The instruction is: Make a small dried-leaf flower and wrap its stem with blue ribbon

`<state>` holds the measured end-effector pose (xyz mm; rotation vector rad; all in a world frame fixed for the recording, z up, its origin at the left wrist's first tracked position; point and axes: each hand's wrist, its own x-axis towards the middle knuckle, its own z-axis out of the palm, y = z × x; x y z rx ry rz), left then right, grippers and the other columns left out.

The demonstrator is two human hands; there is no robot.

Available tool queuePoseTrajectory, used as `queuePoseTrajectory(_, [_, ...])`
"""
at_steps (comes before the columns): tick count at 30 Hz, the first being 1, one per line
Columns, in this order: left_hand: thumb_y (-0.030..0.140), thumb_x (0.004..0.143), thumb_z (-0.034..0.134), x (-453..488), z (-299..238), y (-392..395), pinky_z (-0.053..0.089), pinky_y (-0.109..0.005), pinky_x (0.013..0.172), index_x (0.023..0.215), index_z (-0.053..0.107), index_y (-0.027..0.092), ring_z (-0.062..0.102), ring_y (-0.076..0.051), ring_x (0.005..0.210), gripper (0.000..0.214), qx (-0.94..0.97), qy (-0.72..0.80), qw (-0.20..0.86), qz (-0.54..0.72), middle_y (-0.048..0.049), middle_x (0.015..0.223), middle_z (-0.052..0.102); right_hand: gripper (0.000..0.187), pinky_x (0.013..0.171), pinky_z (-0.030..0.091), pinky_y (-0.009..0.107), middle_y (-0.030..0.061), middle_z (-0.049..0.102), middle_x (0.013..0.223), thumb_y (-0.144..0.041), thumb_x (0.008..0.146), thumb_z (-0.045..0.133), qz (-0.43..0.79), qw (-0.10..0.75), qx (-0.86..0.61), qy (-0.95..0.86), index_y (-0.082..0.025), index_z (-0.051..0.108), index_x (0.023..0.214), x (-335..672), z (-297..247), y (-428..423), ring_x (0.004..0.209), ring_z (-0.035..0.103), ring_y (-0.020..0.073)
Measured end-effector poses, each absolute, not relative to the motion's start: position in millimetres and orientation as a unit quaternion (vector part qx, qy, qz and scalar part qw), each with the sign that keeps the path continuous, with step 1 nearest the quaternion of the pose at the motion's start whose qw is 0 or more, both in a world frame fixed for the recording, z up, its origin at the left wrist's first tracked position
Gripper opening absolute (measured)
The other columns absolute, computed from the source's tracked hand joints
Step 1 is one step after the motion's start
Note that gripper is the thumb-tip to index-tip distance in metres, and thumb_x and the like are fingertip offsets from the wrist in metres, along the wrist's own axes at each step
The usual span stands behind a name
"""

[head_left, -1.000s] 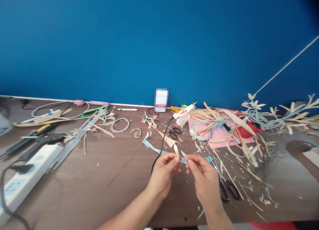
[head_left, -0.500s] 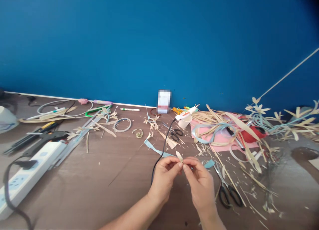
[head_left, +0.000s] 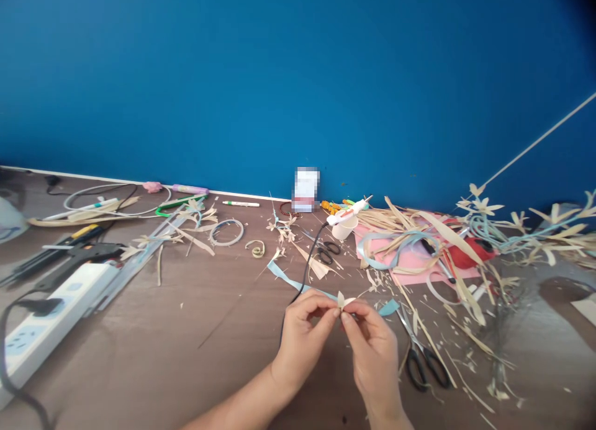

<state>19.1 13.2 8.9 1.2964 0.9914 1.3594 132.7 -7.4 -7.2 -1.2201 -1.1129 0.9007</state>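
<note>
The left hand (head_left: 302, 334) and the right hand (head_left: 376, 346) are close together, low and a bit right of the middle of the frame. Both pinch some small, pale petals (head_left: 341, 300) between thumb and fingers. The petals poke up above the fingertips, just over the brown table (head_left: 223, 355). The fingers hide the bottom of the petals.

A light blue strip (head_left: 285, 277) lies on the table behind the hands. Big scissors (head_left: 428, 363) with black handles lie at the lower right, near the right hand, with their blades a little apart. Small scissors (head_left: 329, 251) lie farther back. Near them, a white glue gun (head_left: 345, 213) leans on a white cup (head_left: 345, 229), and its black cord (head_left: 306, 270) runs down to behind the left hand.

On the right side, dry, pale strips (head_left: 388, 218) are heaped on and around a pink sheet (head_left: 410, 275). A long white power strip (head_left: 60, 318) sits at the lower left.
</note>
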Motion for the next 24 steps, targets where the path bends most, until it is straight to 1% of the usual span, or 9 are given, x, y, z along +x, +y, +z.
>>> queuePoseTrajectory(4, [0.018,0.073,0.058,18,13,13,0.042,-0.024,0.061,0.069,0.066,0.017,0.055,-0.015,0.066,0.009,0.551,0.418,0.472,0.546,-0.0043,0.068,0.059,0.006,0.070,0.048,0.029,0.0037,0.057,0.081,-0.022,0.076,0.058,0.405,0.593,-0.519,-0.463,-0.018,0.057,0.080,131,-8,-10,0.076,0.056,0.0167])
queuePoseTrajectory(6, [0.018,0.072,0.059,19,13,12,0.042,-0.024,0.061,0.068,0.067,0.017,0.055,-0.015,0.066,0.009,0.542,0.419,0.483,0.545,-0.0044,0.068,0.059,0.008,0.070,0.048,0.029,0.0037,0.058,0.081,-0.023,0.075,0.059,0.414,0.597,-0.518,-0.451,-0.018,0.057,0.081,130,-8,-10,0.076,0.056,0.0171])
queuePoseTrajectory(8, [0.019,0.070,0.061,21,13,12,0.042,-0.024,0.061,0.066,0.066,0.016,0.054,-0.015,0.065,0.007,0.506,0.415,0.525,0.544,-0.0037,0.067,0.059,0.010,0.067,0.048,0.028,0.0034,0.058,0.079,-0.025,0.074,0.060,0.420,0.598,-0.522,-0.440,-0.018,0.056,0.080,129,-8,-10,0.074,0.056,0.0168])
queuePoseTrajectory(10, [0.020,0.070,0.061,22,11,12,0.042,-0.024,0.061,0.065,0.064,0.016,0.054,-0.014,0.063,0.007,0.454,0.410,0.583,0.534,-0.0025,0.065,0.059,0.011,0.060,0.047,0.026,0.0019,0.057,0.073,-0.027,0.075,0.060,0.428,0.591,-0.534,-0.428,-0.018,0.056,0.080,130,-6,-9,0.066,0.055,0.0146])
queuePoseTrajectory(12, [0.022,0.070,0.062,20,10,14,0.041,-0.024,0.062,0.066,0.063,0.016,0.053,-0.013,0.062,0.007,0.421,0.410,0.615,0.525,-0.0021,0.065,0.059,0.012,0.053,0.043,0.023,-0.0005,0.055,0.064,-0.028,0.076,0.058,0.441,0.578,-0.545,-0.417,-0.018,0.057,0.081,134,-4,-7,0.057,0.052,0.0121])
queuePoseTrajectory(16, [0.023,0.068,0.063,12,10,18,0.041,-0.023,0.063,0.067,0.063,0.015,0.054,-0.015,0.073,0.007,0.432,0.417,0.587,0.543,-0.0053,0.079,0.060,0.017,0.048,0.039,0.023,-0.0031,0.050,0.053,-0.032,0.078,0.055,0.453,0.539,-0.557,-0.440,-0.016,0.059,0.084,149,4,-3,0.049,0.048,0.0110])
queuePoseTrajectory(19, [0.023,0.067,0.064,7,12,21,0.040,-0.023,0.063,0.065,0.063,0.015,0.055,-0.017,0.078,0.008,0.453,0.413,0.594,0.521,-0.0083,0.090,0.062,0.019,0.047,0.038,0.022,-0.0043,0.048,0.050,-0.034,0.076,0.057,0.475,0.495,-0.557,-0.469,-0.016,0.061,0.082,156,13,-2,0.047,0.046,0.0104])
queuePoseTrajectory(21, [0.023,0.067,0.065,7,13,22,0.040,-0.023,0.063,0.064,0.062,0.014,0.055,-0.016,0.073,0.009,0.463,0.411,0.613,0.491,-0.0074,0.081,0.063,0.019,0.046,0.037,0.022,-0.0049,0.047,0.048,-0.034,0.075,0.059,0.500,0.477,-0.552,-0.467,-0.016,0.062,0.081,156,18,-1,0.045,0.044,0.0098])
queuePoseTrajectory(24, [0.025,0.065,0.066,11,13,21,0.037,-0.022,0.056,0.062,0.059,0.014,0.049,-0.011,0.057,0.013,0.443,0.408,0.645,0.471,-0.0011,0.059,0.058,0.019,0.044,0.036,0.021,-0.0054,0.046,0.051,-0.033,0.073,0.062,0.538,0.504,-0.528,-0.422,-0.017,0.060,0.083,152,21,1,0.045,0.042,0.0088])
